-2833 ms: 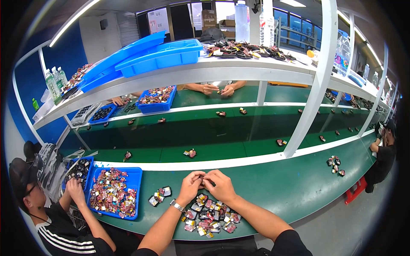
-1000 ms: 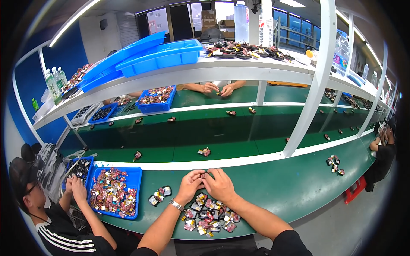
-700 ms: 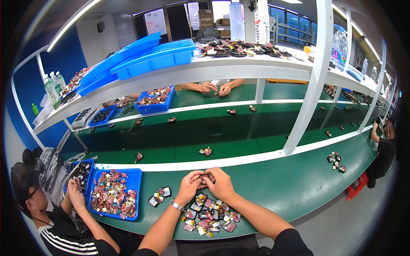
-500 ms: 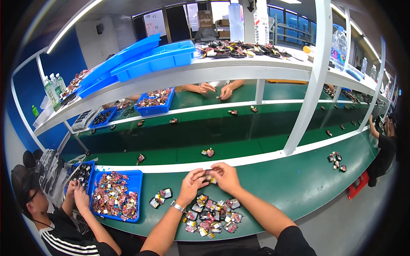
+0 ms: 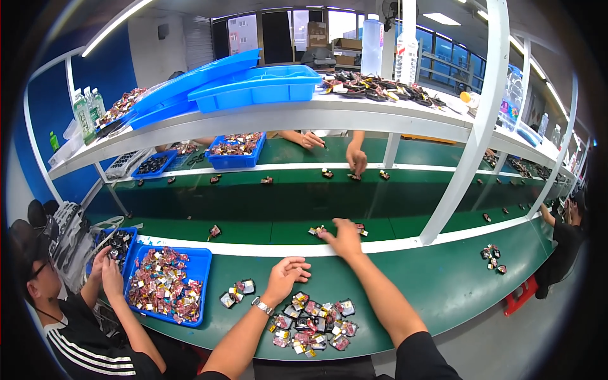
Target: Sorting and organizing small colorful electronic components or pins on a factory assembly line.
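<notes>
Reaching open over a conveyor part point(image 5: 315, 230), right hand point(image 5: 342, 237); left hand point(image 5: 286, 275) empty.

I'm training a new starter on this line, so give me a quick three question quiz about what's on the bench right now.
1. True or false: the right hand reaches out over the green conveyor belt.
2. Which hand wears the wristwatch?
3. The blue tray of small parts lies: A) left of the left hand, B) right of the loose pile of parts, C) on the top shelf.

Key: 1 true; 2 left; 3 A.
</notes>
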The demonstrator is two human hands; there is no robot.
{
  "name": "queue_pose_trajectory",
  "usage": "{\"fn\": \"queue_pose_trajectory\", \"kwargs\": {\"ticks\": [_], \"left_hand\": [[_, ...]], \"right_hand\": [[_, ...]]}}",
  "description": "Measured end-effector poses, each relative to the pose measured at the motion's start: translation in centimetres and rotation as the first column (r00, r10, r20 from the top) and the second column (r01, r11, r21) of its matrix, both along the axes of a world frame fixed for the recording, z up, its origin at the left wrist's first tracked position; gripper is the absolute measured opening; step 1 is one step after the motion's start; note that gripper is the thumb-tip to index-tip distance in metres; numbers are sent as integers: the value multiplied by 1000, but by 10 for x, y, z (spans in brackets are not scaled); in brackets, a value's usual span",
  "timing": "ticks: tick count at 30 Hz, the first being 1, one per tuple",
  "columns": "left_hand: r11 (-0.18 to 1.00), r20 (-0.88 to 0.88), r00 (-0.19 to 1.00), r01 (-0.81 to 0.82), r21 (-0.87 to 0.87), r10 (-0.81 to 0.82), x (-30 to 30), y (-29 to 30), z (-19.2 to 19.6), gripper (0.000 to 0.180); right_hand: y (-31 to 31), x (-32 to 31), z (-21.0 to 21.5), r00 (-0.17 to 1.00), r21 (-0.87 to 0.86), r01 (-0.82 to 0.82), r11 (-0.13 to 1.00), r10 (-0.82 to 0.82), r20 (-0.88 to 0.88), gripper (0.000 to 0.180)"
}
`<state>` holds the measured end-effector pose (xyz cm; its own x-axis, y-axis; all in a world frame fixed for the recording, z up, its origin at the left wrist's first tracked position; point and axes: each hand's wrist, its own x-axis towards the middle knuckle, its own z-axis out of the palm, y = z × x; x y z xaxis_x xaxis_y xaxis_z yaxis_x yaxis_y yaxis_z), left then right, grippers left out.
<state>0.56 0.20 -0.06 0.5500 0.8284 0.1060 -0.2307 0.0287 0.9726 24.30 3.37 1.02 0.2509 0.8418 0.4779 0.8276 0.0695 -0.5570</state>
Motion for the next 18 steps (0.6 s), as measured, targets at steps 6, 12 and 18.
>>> {"fn": "queue_pose_trajectory", "kwargs": {"ticks": [6, 12, 18], "left_hand": [[1000, 21, 1000, -12, -22, 12, 6, 3, -2, 24], [969, 96, 995, 21, -247, 3, -9, 5, 2, 37], [864, 147, 941, 338, -373, -304, -14, 8, 3, 45]], "right_hand": [[20, -11, -24, 997, -13, 68, 998, -68, -38, 53], [-34, -18, 14, 873, 1, -444, 896, 433, -226, 57], [-95, -40, 42, 765, -134, -642, 755, 617, -184, 75]]}}
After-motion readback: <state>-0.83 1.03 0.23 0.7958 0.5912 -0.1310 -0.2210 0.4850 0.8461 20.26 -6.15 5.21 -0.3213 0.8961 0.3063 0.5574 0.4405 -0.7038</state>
